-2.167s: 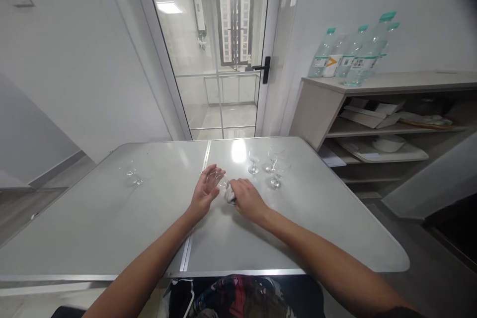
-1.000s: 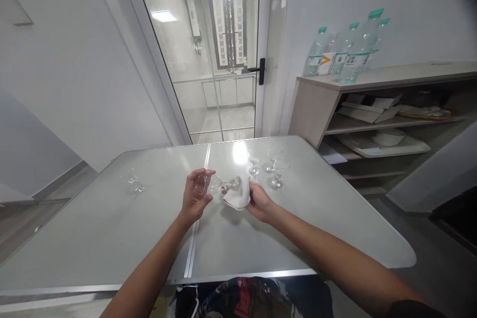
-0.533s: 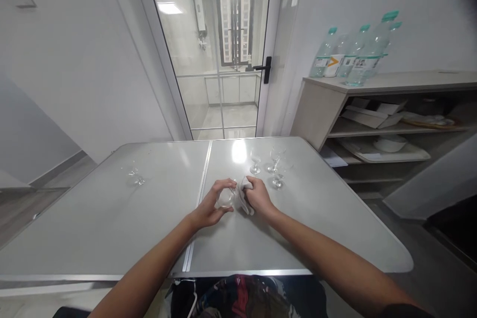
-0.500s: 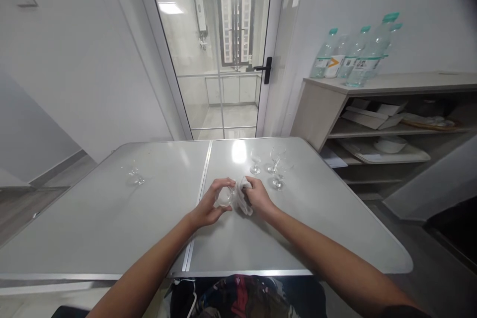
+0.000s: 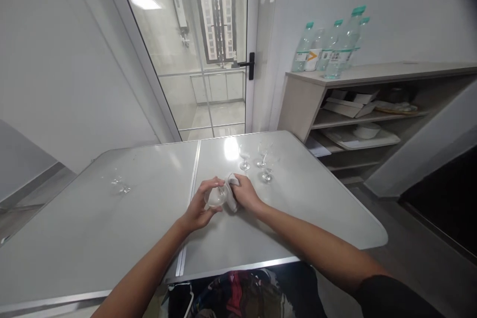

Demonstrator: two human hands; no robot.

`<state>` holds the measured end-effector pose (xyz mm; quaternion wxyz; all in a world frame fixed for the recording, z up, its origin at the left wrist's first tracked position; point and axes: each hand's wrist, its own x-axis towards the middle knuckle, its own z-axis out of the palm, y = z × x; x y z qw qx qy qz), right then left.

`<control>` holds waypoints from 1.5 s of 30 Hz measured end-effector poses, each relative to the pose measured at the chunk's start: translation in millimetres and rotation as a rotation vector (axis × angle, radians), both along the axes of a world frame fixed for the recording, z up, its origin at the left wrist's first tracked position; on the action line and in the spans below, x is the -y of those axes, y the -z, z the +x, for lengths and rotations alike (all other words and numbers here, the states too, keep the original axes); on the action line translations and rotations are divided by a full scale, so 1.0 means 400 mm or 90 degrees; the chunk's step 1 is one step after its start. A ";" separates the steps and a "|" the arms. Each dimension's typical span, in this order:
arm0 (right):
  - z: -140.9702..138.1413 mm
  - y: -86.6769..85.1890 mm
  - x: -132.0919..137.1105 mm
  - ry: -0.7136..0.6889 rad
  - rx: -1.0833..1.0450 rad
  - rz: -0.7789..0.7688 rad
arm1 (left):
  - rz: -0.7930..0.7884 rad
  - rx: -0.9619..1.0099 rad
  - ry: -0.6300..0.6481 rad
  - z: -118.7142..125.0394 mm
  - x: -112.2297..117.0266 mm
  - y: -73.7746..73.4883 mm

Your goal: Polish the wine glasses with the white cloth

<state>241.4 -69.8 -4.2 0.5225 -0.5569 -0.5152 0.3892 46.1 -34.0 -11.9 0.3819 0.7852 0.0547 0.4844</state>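
My left hand (image 5: 201,206) is curled around the bowl of a clear stemmed glass (image 5: 215,198), with the rim tilted toward me. Beside it, my right hand (image 5: 246,193) grips a white cloth (image 5: 231,198) pressed against the foot end of that glass. The cloth and fingers hide the stem. Beyond my right hand stand several more stemmed glasses, among them one on the left (image 5: 244,159) and a nearer one (image 5: 267,173). Another clear glass (image 5: 121,185) is on the left part of the table, apart from both hands.
The pale table (image 5: 149,238) has a metal seam (image 5: 194,169) down its middle. At the right is a shelf unit (image 5: 301,104) with plastic bottles (image 5: 339,52) on top and a bowl (image 5: 367,130) on a tray inside. A glass door (image 5: 223,109) stands behind the table.
The whole view has shifted, so the scene sits further left. My hands keep their hold on the glass and cloth, and the bowl now shows more openly toward me.
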 end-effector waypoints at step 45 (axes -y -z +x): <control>-0.033 -0.028 0.089 -0.284 0.821 0.062 | -0.155 -0.053 -0.231 0.049 -0.018 -0.001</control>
